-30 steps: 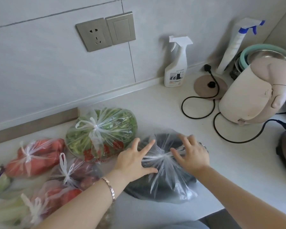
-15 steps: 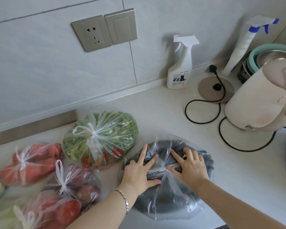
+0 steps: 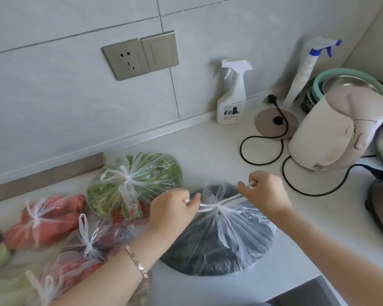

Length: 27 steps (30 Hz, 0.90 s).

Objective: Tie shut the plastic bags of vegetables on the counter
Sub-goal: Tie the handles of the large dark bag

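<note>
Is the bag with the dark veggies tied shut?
Gathered shut at a knot, but not finished: the left hand and right hand each pinch a handle end of the dark bag.

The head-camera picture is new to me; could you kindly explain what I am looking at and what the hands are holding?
There is no machine: a person wears a camera on the head, looking down at their own hands. The left hand and the right hand each pinch one handle of the dark-vegetable bag, drawn taut from a knot. Left of it on the counter lie a green bag and a red bag, both tied. Further back stand a spray bottle and a pale kettle.
</note>
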Each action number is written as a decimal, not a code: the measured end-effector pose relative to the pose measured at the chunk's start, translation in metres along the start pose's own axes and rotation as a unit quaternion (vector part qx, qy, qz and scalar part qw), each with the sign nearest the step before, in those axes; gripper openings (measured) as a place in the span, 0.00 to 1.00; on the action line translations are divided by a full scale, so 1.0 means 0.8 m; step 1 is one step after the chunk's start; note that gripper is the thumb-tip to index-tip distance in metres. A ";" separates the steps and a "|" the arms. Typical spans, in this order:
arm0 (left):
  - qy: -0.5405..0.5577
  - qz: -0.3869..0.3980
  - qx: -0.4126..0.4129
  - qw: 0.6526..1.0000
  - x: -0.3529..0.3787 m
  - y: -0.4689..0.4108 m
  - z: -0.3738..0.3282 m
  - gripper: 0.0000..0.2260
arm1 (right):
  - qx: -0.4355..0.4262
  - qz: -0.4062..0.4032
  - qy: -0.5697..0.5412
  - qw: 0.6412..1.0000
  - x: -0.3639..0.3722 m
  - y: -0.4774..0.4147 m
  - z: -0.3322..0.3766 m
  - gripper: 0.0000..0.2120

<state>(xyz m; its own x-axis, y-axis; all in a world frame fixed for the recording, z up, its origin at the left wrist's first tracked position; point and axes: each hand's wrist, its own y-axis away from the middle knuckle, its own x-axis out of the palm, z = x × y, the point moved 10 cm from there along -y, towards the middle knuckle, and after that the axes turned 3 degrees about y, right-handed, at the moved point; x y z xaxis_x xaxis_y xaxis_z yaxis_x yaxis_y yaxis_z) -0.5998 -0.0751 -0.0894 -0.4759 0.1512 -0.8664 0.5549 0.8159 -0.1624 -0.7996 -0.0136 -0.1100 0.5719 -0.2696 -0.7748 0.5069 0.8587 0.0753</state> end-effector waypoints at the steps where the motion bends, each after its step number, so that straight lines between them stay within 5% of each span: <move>1: 0.008 0.009 -0.023 1.000 0.008 0.007 0.012 0.28 | 0.019 0.008 -0.031 0.999 0.003 0.002 -0.009 0.24; 5: 0.033 0.095 -0.118 0.988 0.052 0.040 0.069 0.26 | 0.168 0.051 -0.097 0.980 0.037 0.029 -0.088 0.22; 9: 0.100 0.092 -0.189 0.973 0.056 0.036 0.078 0.20 | 0.260 0.020 -0.200 0.945 0.038 0.045 -0.107 0.20; 12: 0.129 0.117 -0.175 0.969 0.037 0.006 0.055 0.12 | 0.194 -0.001 -0.247 0.949 0.013 0.026 -0.061 0.21; 16: 0.169 0.247 -0.135 0.944 0.043 -0.017 -0.003 0.17 | 0.040 0.059 -0.229 0.971 0.007 0.016 0.041 0.20; 19: 0.166 0.352 -0.079 0.918 0.068 -0.014 -0.056 0.10 | -0.021 0.085 -0.204 0.975 0.011 0.016 0.083 0.20; 23: 0.232 0.319 -0.117 0.911 0.081 -0.012 -0.054 0.10 | 0.023 0.077 -0.328 0.941 0.007 0.011 0.065 0.06; 24: 0.244 0.301 -0.129 0.913 0.081 -0.012 -0.047 0.11 | 0.048 0.088 -0.364 0.926 0.013 0.012 0.050 0.09; 27: 0.231 0.261 -0.140 0.927 0.074 -0.013 -0.031 0.10 | 0.038 0.220 -0.266 0.938 0.058 0.040 0.030 0.09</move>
<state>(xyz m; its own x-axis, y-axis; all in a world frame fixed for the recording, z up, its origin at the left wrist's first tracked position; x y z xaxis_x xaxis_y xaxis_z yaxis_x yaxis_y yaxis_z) -0.6508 -0.0607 -0.1268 -0.4700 0.7358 -0.4875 0.6242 0.6676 0.4058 -0.7412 -0.0091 -0.1288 0.9671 -0.0939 -0.2365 0.1800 0.9094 0.3749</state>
